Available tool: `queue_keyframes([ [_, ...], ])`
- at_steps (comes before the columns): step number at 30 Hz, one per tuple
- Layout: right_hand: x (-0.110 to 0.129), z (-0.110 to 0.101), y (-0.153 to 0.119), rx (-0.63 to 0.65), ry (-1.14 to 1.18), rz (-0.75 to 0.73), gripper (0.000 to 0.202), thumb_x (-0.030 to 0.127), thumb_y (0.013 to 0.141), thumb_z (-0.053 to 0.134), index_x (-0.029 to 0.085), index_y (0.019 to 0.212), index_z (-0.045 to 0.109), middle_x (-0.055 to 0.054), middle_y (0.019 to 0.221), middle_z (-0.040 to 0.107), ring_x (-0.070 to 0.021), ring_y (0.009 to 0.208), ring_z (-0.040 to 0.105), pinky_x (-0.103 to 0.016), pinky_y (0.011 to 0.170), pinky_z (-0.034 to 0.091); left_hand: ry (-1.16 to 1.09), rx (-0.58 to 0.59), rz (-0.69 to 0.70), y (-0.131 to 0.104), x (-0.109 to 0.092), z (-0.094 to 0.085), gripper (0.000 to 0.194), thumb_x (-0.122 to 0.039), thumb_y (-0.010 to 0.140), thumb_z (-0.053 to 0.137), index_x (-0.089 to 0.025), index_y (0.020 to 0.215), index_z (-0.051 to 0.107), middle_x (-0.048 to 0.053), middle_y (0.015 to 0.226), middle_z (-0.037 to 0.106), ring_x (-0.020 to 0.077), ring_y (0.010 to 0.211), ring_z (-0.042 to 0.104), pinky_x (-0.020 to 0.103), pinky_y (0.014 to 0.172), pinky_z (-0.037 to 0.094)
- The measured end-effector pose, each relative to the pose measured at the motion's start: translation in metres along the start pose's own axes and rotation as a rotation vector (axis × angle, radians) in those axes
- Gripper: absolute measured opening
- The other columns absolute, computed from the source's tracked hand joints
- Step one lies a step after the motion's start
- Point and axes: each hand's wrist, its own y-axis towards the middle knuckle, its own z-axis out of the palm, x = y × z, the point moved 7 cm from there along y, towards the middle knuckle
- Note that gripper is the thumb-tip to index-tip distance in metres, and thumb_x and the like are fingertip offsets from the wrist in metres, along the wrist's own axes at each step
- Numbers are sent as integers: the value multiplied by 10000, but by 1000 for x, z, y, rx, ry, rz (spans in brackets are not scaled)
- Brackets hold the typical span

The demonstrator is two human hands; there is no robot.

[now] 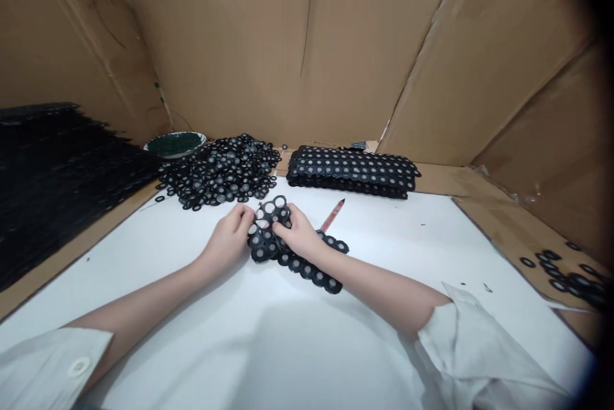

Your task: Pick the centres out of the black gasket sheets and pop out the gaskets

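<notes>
Black ring mesh (307, 268) sat on the white tabletop (182, 346), mid-area, partly under the right wrist. Right hand (301, 231) had it gripped between thumb and fingers. Left hand (233, 231) had fingertips pinched together at the mesh's left edge; couldn't tell on what. Red stick with dark tip (332, 216) lay just beyond the mesh, loose ring pile (220, 170) back left, mesh stack (352, 170) to its right

Ring sheet (284, 259) before mat stack (352, 170); ring pile (218, 172) left.
</notes>
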Motion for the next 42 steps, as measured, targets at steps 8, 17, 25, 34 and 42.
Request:
queue_keyframes([
  [8, 4, 1, 2, 80, -5, -33, 148, 286, 693, 553, 160, 770, 558, 2, 729, 602, -138, 704, 544, -262, 678, 423, 236, -92, 154, -5, -14, -9, 207, -299, 850, 341, -206, 975, 478, -23, 631, 527, 138, 527, 498, 245, 545, 373],
  [17, -2, 7, -2, 187, 150, 111, 247, 397, 663, 611, 156, 710, 636, 19, 642, 610, -113, 586, 511, -242, 609, 397, 206, 180, 220, -13, -14, 19, 240, -310, 879, 263, -206, 986, 451, 47, 900, 597, 189, 795, 580, 310, 689, 439],
  [25, -5, 10, 1, 316, 283, 129, 240, 378, 704, 579, 152, 730, 655, 8, 660, 642, -120, 624, 555, -254, 656, 422, 154, 194, 173, -13, -9, 23, 253, -376, 836, 400, -197, 1014, 418, 41, 901, 579, 184, 761, 564, 296, 667, 424],
  [34, -8, 11, 3, 261, 190, 124, 146, 260, 701, 566, 186, 826, 551, 7, 716, 623, -128, 651, 572, -261, 638, 444, 99, -243, -19, 8, 8, -28, 269, -270, 865, 257, -206, 847, 518, -14, 635, 518, 143, 595, 501, 243, 557, 374],
  [42, 5, 11, -5, 207, -66, -93, 129, 306, 759, 507, 189, 739, 456, 21, 695, 523, -125, 676, 505, -251, 639, 402, 235, 66, 281, -6, -18, 11, 227, -272, 869, 287, -189, 932, 489, 32, 853, 575, 155, 763, 548, 266, 695, 407],
])
